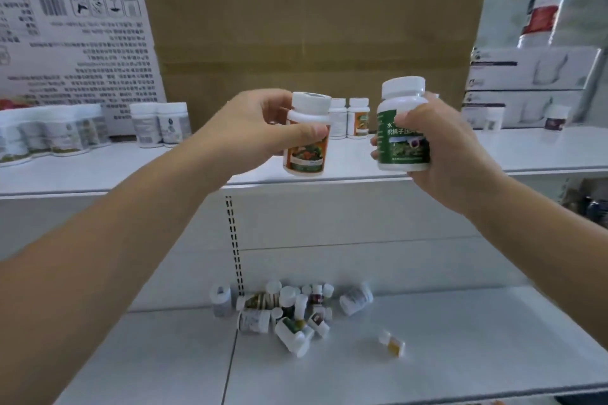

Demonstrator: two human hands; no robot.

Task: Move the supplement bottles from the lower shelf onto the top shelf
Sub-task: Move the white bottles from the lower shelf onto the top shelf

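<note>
1. My left hand (263, 128) grips a white plastic supplement bottle with an orange picture label (306, 154), thumb across the front just under its shoulder and fingers curled behind near the white cap
2. My right hand (437, 148) is wrapped round the body of a larger white plastic bottle with a dark green label (403, 128), cap clear above the fingers
3. Both bottles are held with the long axis close to vertical, cap up; the orange one leans slightly
4. The white top shelf (543, 148) lies straight ahead of both hands; the bottle bases hang about level with its front edge, on my side of it, touching nothing
5. A pair of small orange-labelled bottles (348, 118) stands on that shelf before the brown cardboard box (312, 26), seen in the gap between my hands and nearer the left one
6. Judgement: the coming move is a forward reach and a short lowering; the left hand has the shorter path to the matching pair, and the upright axis calls for no turning of the wrist
7. A heap of mixed small white bottles (289, 312) lies tumbled on the white lower shelf (460, 355), well below both hands, with one tiny yellow bottle (392, 343) lying apart to its right, so much of the task is not yet done
</note>
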